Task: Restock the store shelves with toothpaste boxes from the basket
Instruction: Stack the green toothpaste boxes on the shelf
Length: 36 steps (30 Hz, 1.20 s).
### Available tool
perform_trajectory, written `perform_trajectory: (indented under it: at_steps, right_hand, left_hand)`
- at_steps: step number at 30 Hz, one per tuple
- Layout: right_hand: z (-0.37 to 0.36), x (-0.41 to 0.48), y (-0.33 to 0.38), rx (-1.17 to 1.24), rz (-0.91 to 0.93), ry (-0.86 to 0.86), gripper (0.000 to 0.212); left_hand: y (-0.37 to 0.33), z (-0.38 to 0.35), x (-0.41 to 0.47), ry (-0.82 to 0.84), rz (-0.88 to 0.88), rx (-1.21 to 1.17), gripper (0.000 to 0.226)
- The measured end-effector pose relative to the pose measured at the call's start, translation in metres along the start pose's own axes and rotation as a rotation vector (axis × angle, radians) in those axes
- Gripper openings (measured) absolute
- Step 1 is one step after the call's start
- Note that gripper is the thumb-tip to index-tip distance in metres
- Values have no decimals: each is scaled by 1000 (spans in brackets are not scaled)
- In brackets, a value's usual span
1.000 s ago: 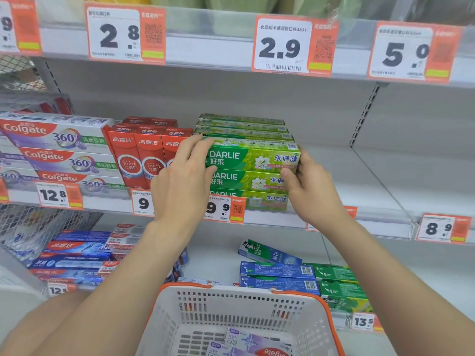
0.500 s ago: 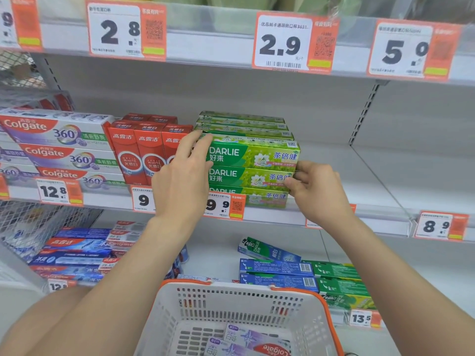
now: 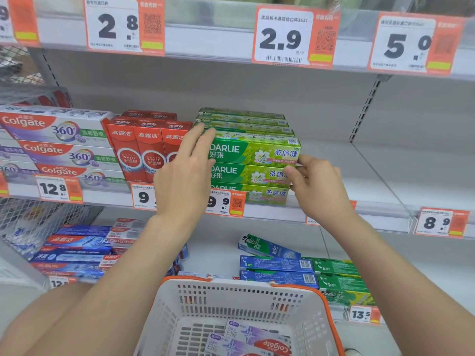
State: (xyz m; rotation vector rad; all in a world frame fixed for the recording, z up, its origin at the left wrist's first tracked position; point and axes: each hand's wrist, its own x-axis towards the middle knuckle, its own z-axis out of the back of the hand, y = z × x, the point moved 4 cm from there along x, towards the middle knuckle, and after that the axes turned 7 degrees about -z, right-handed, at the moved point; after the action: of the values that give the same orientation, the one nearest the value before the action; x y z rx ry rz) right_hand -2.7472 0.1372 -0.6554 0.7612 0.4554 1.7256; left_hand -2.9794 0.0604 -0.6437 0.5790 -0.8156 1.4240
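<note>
The green stack (image 3: 253, 170) is set at the shelf (image 3: 359, 176) front edge, pressed by the flat left hand (image 3: 183, 176) and pinched at its right end by the right hand (image 3: 318, 186). Purple boxes (image 3: 253, 335) lie in the basket (image 3: 241, 282); restocking is judged unfinished.

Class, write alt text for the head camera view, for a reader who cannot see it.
A person steadies a stack of green Darlie boxes on a store shelf: the left hand presses flat on its left end, the right hand grips its right end. Below, a white basket holds purple Colgate boxes.
</note>
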Motion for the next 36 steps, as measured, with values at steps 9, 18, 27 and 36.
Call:
perform_trajectory:
  at_steps: [9,18,27,36]
  right_hand:
    - [10,-84,38,-529,173,182,14]
    - [-86,-221,-62,-999,167,1329,39]
    - [-95,-240,-66,-988,272,1366,38]
    - [-92,-214,-62,-962,259,1287,29]
  left_hand:
    - [-61,-21,-73,522,-85,-148,12]
    - [-95,-100,-262,1693,-250,-179,21]
    - [-68,-111,-417,2202,-176,101,34]
    - [-66,-123,-372,2094,211,-217,40]
